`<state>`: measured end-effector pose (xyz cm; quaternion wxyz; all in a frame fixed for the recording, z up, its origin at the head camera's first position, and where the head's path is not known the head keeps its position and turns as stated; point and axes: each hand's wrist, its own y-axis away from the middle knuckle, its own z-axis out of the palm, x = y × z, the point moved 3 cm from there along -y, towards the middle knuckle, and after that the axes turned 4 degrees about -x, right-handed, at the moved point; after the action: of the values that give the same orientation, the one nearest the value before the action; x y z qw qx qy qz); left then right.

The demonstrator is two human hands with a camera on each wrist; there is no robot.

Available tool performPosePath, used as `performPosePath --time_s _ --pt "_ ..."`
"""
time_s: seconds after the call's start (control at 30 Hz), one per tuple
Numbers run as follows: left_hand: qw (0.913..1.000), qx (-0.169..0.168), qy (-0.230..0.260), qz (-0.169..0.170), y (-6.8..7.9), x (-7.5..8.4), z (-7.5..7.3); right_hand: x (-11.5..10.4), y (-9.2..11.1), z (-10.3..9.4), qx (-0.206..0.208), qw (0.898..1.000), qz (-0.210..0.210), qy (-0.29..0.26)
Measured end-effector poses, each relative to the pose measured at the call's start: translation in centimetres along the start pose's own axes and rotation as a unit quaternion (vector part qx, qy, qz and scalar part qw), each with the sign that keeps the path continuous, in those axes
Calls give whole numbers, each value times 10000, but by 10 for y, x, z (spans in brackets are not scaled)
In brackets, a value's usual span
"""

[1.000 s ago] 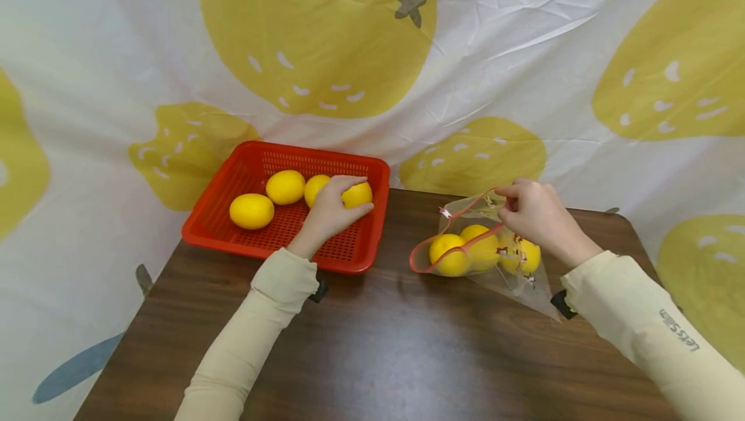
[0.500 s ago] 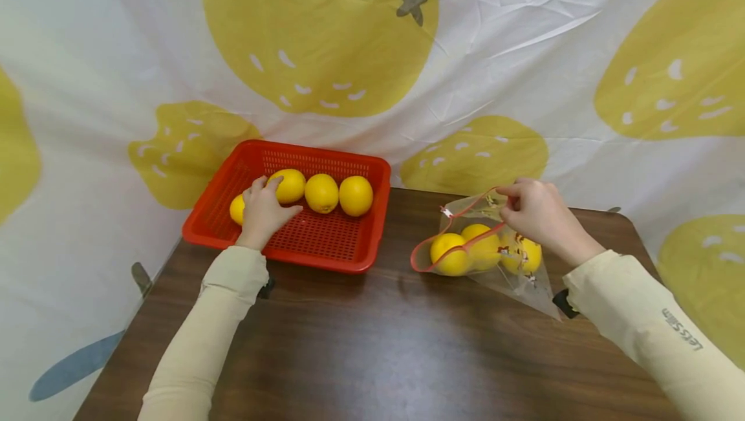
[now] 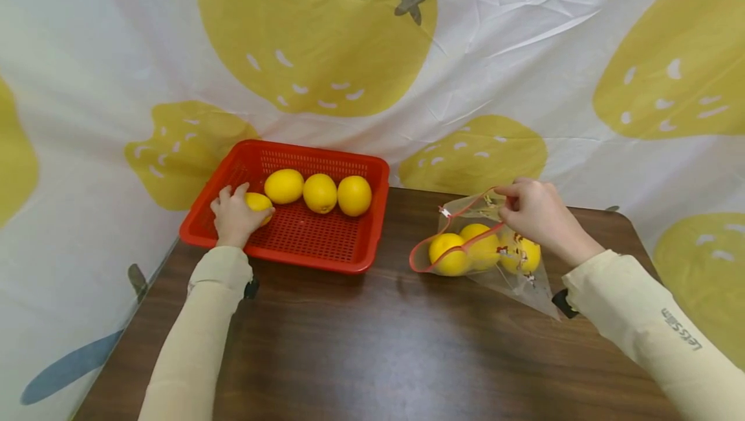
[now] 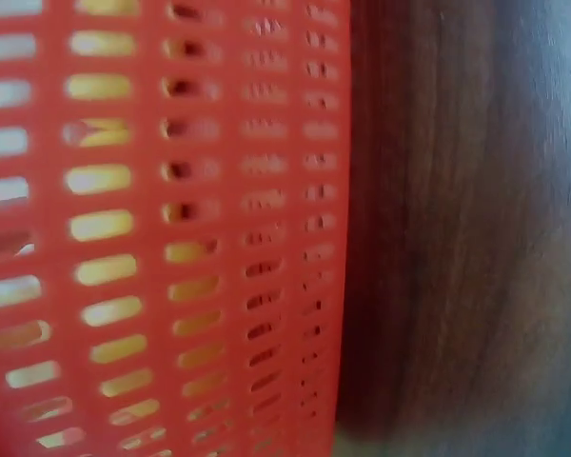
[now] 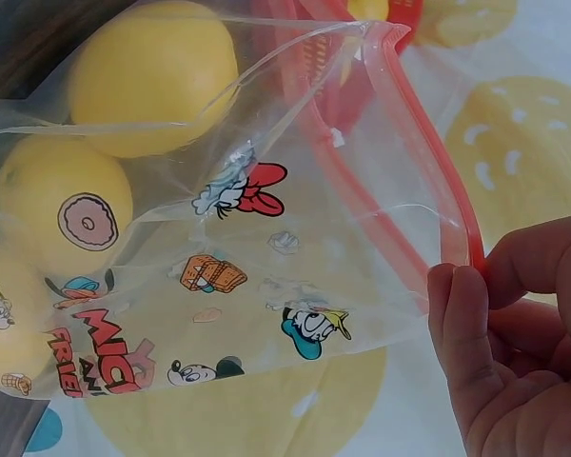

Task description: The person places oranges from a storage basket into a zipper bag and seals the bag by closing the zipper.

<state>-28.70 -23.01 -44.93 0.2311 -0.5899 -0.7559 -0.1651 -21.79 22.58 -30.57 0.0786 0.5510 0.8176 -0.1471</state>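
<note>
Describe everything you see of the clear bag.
The clear bag looks like thin plastic, with cartoon prints, red edging and a white tab. It lies on the table to the right of the red basket, gaping open toward it. Three yellow fruits are inside. The right hand pinches its edging.

The head view faces forward and down, sharing the basket point(image 3: 308, 233) with the close left-wrist view, the bag point(image 5: 266, 243) with the close right.

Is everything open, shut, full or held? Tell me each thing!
Red basket: upright, open-topped.
Basket fruits: four, looking whole; left hand around the leftmost, grip unclear.
Clear bag: open, edge pinched by right hand.
Bag fruits: three, inside it.
</note>
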Motion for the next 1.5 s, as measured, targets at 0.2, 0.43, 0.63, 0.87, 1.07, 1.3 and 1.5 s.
performPosePath --time_s 0.2,0.43,0.63,0.87,1.07,1.3,1.5 --pt "9990 -273 -66 -343 -8 -4 5 1 1 0 -117 9999 41 36" --pt "9969 -607 -459 -211 -13 -4 12 0 2 -1 -213 9997 127 -18" --pt "9962 -675 -534 -127 -15 -4 16 0 2 -1 -191 9998 104 9" --pt "9965 -679 -445 -224 -17 -4 18 0 2 -1 -188 9997 135 -49" --pt "9960 -639 -629 -4 -19 -4 17 0 2 -2 -200 9997 167 -43" --pt "9960 -697 -533 -182 -15 -3 15 1 3 -2 -188 9997 151 -56" --pt "9946 -678 -731 -287 -13 -2 13 2 3 -2 -158 9998 130 -35"
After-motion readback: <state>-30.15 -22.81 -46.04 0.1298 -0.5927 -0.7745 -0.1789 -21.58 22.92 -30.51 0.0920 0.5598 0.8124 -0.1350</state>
